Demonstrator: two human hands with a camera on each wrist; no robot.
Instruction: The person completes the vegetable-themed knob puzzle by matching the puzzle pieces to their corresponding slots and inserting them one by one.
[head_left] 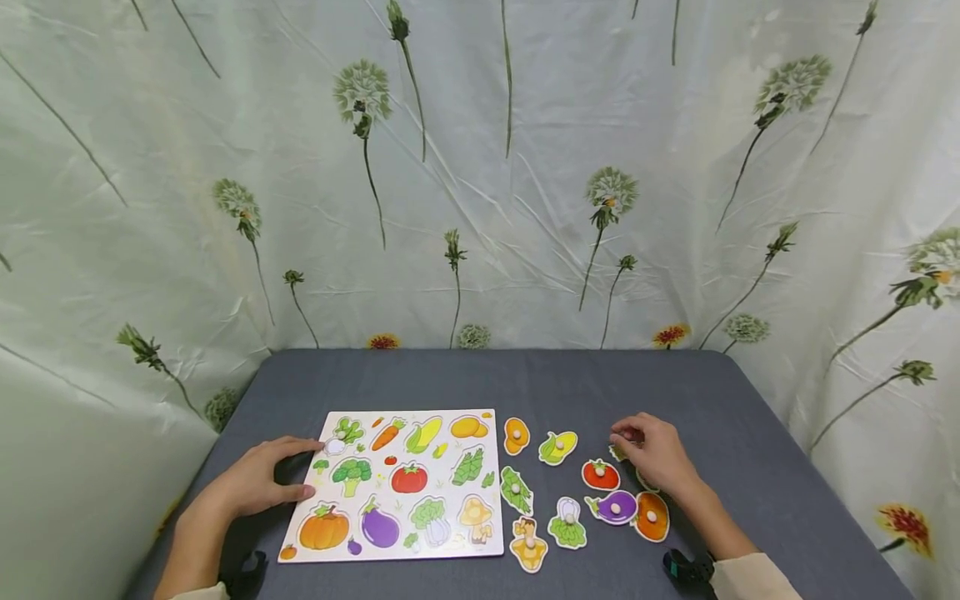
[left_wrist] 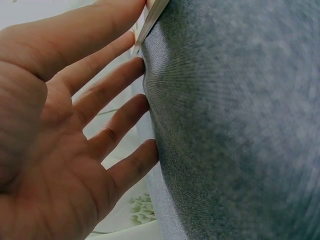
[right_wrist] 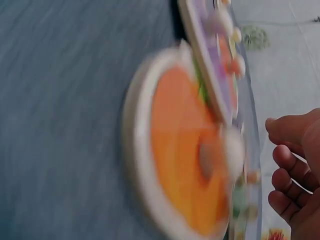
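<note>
My left hand (head_left: 251, 475) rests at the left edge of a white vegetable puzzle board (head_left: 381, 493), thumb and fingers spread and touching its side. In the left wrist view the fingers are nearly straight. My right hand (head_left: 656, 454) hovers above the knobbed pieces right of the board. Its fingers are loosely bent, and nothing shows between them in the right wrist view. Partly hidden beneath it lies a green piece (head_left: 617, 452). Nearest to it are a tomato piece (head_left: 601, 475), an eggplant piece (head_left: 617, 507) and an orange pumpkin piece (right_wrist: 167, 135).
Between board and right hand lie a corn piece (head_left: 558, 448), a potato piece (head_left: 516, 436), a green leafy-looking piece (head_left: 517, 490), a cabbage piece (head_left: 567, 533) and a mushroom piece (head_left: 528, 557). A grey cloth covers the table (head_left: 570, 379). A dandelion-print curtain (head_left: 510, 208) hangs behind.
</note>
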